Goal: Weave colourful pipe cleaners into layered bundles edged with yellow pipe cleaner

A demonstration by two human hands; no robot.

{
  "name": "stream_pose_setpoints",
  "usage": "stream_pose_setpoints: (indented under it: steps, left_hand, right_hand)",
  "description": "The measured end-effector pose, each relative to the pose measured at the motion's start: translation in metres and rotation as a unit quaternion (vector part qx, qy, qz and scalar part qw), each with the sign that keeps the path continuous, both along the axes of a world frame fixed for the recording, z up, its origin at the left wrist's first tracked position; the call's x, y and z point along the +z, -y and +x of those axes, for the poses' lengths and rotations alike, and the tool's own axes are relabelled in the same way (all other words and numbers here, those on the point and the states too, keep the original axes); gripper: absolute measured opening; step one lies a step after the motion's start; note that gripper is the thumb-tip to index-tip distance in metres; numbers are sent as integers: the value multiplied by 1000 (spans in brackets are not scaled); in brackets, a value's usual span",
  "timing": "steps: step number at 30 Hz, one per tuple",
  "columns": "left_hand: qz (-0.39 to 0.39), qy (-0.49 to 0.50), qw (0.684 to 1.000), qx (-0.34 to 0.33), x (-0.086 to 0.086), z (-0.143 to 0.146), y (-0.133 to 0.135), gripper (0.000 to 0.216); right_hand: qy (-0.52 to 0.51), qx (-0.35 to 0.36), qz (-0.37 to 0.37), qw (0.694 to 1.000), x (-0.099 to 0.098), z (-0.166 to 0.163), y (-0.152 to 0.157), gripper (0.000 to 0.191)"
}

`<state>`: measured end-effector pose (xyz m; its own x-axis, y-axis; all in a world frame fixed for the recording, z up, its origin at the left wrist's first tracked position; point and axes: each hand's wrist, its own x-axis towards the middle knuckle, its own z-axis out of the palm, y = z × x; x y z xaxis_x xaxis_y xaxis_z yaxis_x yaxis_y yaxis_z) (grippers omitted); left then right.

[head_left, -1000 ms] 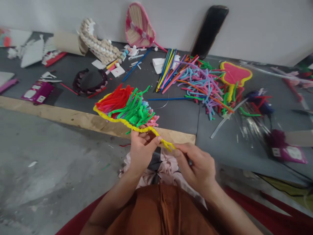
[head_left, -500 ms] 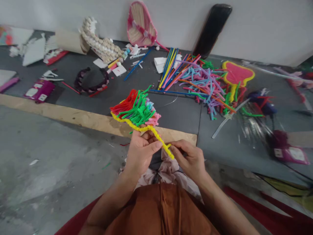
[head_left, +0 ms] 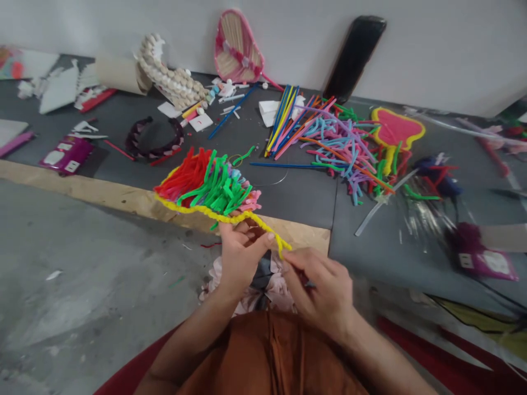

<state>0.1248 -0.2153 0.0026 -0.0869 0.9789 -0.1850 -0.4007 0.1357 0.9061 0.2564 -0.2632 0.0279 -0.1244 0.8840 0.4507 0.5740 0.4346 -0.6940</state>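
Note:
A fan-shaped pipe cleaner craft point(head_left: 214, 186) with red, green, blue and pink tufts and a yellow edge sits over the table's front edge. My left hand point(head_left: 241, 252) is closed around its underside, thumb pressed on the yellow stem. The fingers of my right hand point(head_left: 321, 277) pinch the free end of a yellow pipe cleaner point(head_left: 284, 245) that forks off near the stem's tip. Part of the left fingers is hidden under the craft.
Loose pipe cleaners point(head_left: 341, 142) pile up beyond my hands. A pink heart-shaped piece point(head_left: 397, 129), a dark phone point(head_left: 356, 57) against the wall, a headband point(head_left: 154, 140) and purple packs point(head_left: 68, 155) stand about the dark table point(head_left: 304, 203).
The craft has swung left and turned flatter. My right hand has shifted slightly down and right, and the yellow end at the stem's tip now shows as a fork.

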Motion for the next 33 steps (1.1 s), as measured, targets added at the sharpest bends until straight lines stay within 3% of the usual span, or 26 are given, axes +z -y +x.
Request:
stream_pose_setpoints:
  steps: [4, 10, 14, 18, 21, 25, 28, 30, 33]
  left_hand:
    - [-45, 70, 996, 11, 9, -1, -2, 50]
    - [-77, 115, 989, -46, 20, -7, 2, 51]
    - [-54, 93, 992, -62, 13, -7, 6, 51]
    - [-7, 43, 998, -35, 5, -3, 6, 53]
    - [14, 29, 999, -6, 2, 1, 4, 54]
    - [24, 28, 999, 26, 3, 5, 1, 54]
    - [10, 56, 997, 48, 7, 6, 1, 53]
    - [-7, 83, 995, 51, 11, 5, 1, 51]
    - [-35, 117, 992, 19, 17, 1, 2, 49]
  right_hand:
    - [-22, 15, 12, 1000, -16, -11, 7, 15]
    - [-80, -14, -109, 991, -34, -2, -4, 10]
    - [-93, -40, -147, 984, -29, 11, -13, 7]
    - [-55, -86, -94, 990, -9, 18, -15, 9]
    - [-12, -65, -20, 998, 2, 15, -11, 10]
    - [35, -13, 71, 997, -2, 6, -3, 16]
    - [24, -17, 97, 995, -12, -1, 1, 20]
    - [-30, -24, 60, 997, -18, -5, 2, 17]
    - [-123, -40, -52, 990, -23, -8, 0, 11]
